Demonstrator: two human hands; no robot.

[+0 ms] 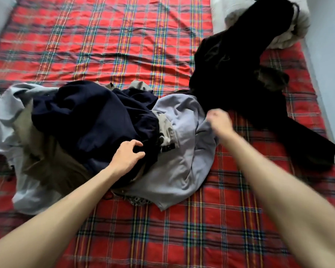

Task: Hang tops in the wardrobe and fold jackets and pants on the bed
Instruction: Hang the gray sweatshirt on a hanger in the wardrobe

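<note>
Reaching into a heap of clothes at centre left, a person is curling the left hand into a navy garment and gripping its cloth. The right hand, blurred, is closing on the edge of a pale blue-grey top just beside it. A khaki garment is lying under the navy one, carrying a small black label too blurred to read. Black clothing is sprawling at upper right toward white bedding, all on the red plaid bed.
</note>
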